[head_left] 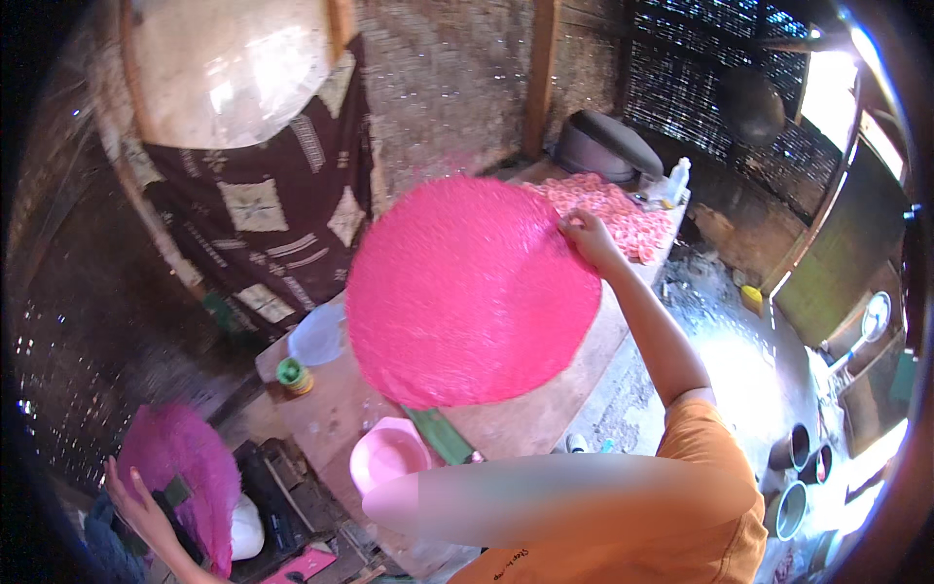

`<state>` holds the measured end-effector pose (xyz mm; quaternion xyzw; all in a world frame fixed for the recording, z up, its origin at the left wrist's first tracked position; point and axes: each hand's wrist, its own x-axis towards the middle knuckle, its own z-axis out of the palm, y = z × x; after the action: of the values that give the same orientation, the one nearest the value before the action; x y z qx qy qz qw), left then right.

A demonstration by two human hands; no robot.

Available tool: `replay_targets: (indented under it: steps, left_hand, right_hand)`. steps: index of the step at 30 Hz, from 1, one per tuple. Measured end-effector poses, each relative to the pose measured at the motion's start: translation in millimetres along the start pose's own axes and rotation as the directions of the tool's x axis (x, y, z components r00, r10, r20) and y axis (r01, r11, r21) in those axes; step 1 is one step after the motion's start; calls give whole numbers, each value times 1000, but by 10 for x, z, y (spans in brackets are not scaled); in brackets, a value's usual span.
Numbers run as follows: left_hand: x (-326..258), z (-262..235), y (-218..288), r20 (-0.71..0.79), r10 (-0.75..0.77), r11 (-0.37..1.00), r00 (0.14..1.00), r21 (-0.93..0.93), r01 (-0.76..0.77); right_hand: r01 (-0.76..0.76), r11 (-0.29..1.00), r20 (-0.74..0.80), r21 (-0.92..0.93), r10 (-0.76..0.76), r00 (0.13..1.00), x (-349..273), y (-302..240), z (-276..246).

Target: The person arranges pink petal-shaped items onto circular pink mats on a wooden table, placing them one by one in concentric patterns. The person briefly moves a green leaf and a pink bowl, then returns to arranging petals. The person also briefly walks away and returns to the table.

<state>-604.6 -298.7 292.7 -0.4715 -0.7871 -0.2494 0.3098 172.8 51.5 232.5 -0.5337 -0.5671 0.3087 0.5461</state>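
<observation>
The person's left hand [133, 496] is low at the left edge of the view, fingers stretched out flat along the rim of a thin magenta sheet [190, 477] that stands up just to its right. Whether the thumb pinches the sheet from behind cannot be told. The right hand is out of view.

Well ahead and to the right of that hand, a co-worker in an orange shirt [681, 516] lifts a large round pink sheet [472, 292] over the wooden worktop [530, 419], the co-worker's hand [584, 236] gripping its far edge. A pink bowl [389, 456] sits on the worktop below it, and small pink rounds [615, 209] lie spread at the far end.

The work in hand looks like handling the thin sheets one by one. Any next move with the magenta sheet would call for a light, even hold at its rim, since it appears flimsy and apt to tear
</observation>
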Motion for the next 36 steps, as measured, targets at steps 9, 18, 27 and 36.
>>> replay_targets:
  steps: [9, 18, 27, 36]
  left_hand:
    - [-749, 507, 3866, 240, 370, 654, 897, -753, -68]
    - [-2297, 1665, 7159, 479, 803, 551, 354, -824, -134]
    - [-2583, 2086, 7789, 636, 699, 713, 327, -653, -255]
    - [-2735, 2188, 7613, 444, 612, 690, 654, -704, -168]
  right_hand:
    - [-379, 921, -97, 84, 386, 917, -171, 2292, -1413]
    - [-105, 882, -109, -459, 61, 992, 385, 3057, -2363]
    - [-307, 832, -374, -462, 131, 918, 701, 3203, -3274]
    - [-244, 781, -333, -575, 48, 942, 759, 3093, -3071]
